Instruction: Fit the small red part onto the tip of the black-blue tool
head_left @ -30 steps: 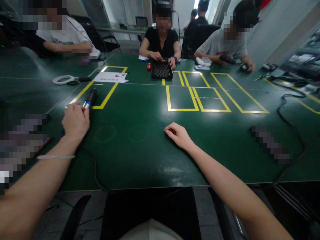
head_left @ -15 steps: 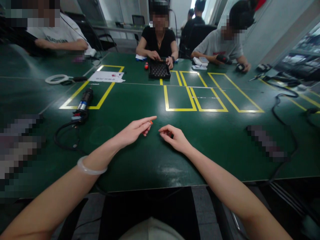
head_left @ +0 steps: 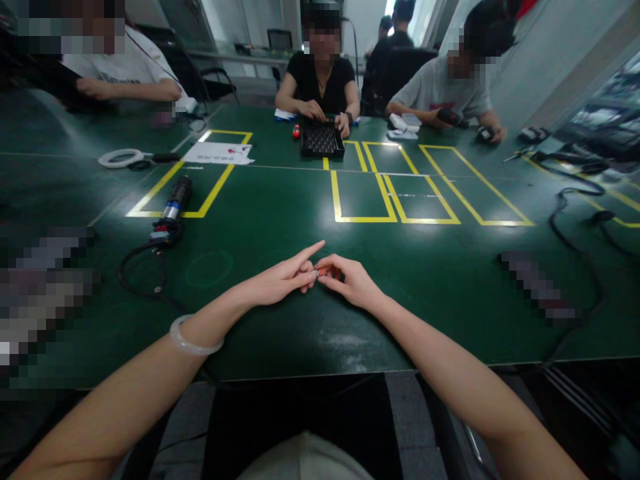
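The left hand (head_left: 283,280) and right hand (head_left: 354,281) meet, fingertips of both pinching an orange part (head_left: 321,272) between them above the table (head_left: 280,340). From there, a corded tool (head_left: 173,205) lies at ten o'clock, a sheet (head_left: 217,154) toward eleven, and a co-worker's black tray (head_left: 323,143) at twelve.

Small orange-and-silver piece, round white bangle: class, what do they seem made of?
Small orange-and-silver piece: perhaps plastic and metal, from its colours; finish too small to judge.
Round white bangle: glossy, possibly stone, glass or plastic, judging by highlights.
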Motion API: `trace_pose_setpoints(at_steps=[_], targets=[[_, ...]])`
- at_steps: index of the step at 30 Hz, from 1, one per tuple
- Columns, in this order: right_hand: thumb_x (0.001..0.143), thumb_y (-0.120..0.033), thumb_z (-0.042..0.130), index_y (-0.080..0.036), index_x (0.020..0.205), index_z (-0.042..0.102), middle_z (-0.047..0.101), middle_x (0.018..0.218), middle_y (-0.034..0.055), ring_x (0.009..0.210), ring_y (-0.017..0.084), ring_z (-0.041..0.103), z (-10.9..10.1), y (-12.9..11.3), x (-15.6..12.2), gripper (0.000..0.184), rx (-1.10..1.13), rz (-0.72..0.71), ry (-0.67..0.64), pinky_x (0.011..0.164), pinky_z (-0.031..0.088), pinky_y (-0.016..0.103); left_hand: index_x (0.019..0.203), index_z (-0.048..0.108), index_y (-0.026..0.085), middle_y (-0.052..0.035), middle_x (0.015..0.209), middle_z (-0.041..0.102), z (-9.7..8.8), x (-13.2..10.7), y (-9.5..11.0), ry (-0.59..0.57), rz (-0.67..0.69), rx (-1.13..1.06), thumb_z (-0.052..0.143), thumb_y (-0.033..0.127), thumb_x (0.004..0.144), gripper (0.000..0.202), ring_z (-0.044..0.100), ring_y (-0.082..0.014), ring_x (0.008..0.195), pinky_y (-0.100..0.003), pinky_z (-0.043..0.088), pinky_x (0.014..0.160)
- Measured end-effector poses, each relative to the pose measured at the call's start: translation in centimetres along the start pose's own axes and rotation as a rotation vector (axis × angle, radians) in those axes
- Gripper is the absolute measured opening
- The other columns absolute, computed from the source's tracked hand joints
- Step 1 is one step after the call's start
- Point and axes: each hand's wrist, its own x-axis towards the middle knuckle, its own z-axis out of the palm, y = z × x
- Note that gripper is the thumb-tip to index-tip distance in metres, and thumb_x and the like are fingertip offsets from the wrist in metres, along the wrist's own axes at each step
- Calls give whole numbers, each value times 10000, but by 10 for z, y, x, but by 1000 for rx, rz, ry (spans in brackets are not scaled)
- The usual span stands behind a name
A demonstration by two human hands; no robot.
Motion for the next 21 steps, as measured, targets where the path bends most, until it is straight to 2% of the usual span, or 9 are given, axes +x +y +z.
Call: trace_pose_setpoints(at_steps=[2, 3, 6, 7, 9, 11, 13, 16, 21], targets=[[907, -231, 622, -192, 1052, 639, 672, 863, 11, 714, 125, 580, -1, 1, 0, 151, 7, 23, 18, 664, 464, 249, 1620, 168, 228, -54, 927, 633, -15, 0, -4, 59, -22, 34, 414, 447, 1009, 694, 619, -181, 839, -351, 486, 831], [904, -236, 627, -194, 1057, 641, 674, 866, 11, 709, 122, 576, -2, 2, 0, 160, 7, 36, 30, 662, 461, 247, 1603, 236, 211, -72, 996, 647, -28, -2, -8, 130, -39, 80, 404, 459, 1008, 666, 629, -189, 895, -359, 484, 874], [891, -233, 635, -190, 1058, 645, 679, 861, 10, 685, 114, 561, -4, 4, -1, 172, 18, 73, 52, 657, 456, 243, 1494, 445, 148, -133, 1236, 608, -80, -16, -28, 488, -147, 387, 436, 455, 984, 595, 593, -233, 1101, -391, 436, 1005], [887, -230, 637, -188, 1054, 645, 678, 856, 9, 678, 113, 556, -4, 4, -1, 173, 24, 85, 53, 654, 454, 242, 1451, 491, 113, -162, 1304, 568, -100, -25, -36, 619, -218, 543, 473, 441, 962, 590, 560, -261, 1160, -412, 414, 1034], [883, -231, 640, -187, 1052, 645, 677, 856, 9, 670, 110, 549, -4, 5, -1, 175, 34, 102, 48, 648, 450, 241, 1425, 498, 46, -221, 1379, 499, -135, -47, -52, 840, -447, 810, 537, 446, 917, 648, 457, -342, 1275, -486, 361, 1076], [884, -230, 638, -189, 1058, 645, 676, 867, 9, 671, 108, 546, -3, 5, 0, 179, 45, 105, 35, 647, 448, 240, 1465, 443, 82, -232, 1453, 417, -160, -72, -66, 973, -677, 912, 566, 569, 876, 774, 417, -407, 1281, -561, 375, 1029], [884, -223, 636, -188, 1056, 647, 668, 861, 7, 671, 108, 543, -2, 5, 0, 176, 59, 100, 22, 645, 446, 239, 1479, 413, 115, -228, 1459, 403, -174, -92, -76, 909, -844, 904, 574, 667, 828, 868, 431, -420, 1236, -569, 414, 964], [880, -217, 639, -189, 1045, 657, 642, 834, 1, 666, 109, 538, -1, 4, 1, 168, 54, 94, 20, 644, 447, 242, 1463, 445, 162, -200, 1360, 496, -183, -108, -85, 750, -963, 863, 582, 663, 811, 833, 491, -379, 1128, -502, 463, 877], [875, -237, 652, -197, 1019, 677, 626, 923, 25, 735, 121, 561, -5, 6, 0, 151, -16, 58, 93, 684, 460, 255, 1502, 426, 210, -141, 1226, 580, -190, -107, -94, 778, -986, 846, 650, 593, 769, 857, 539, -294, 971, -410, 470, 816]])
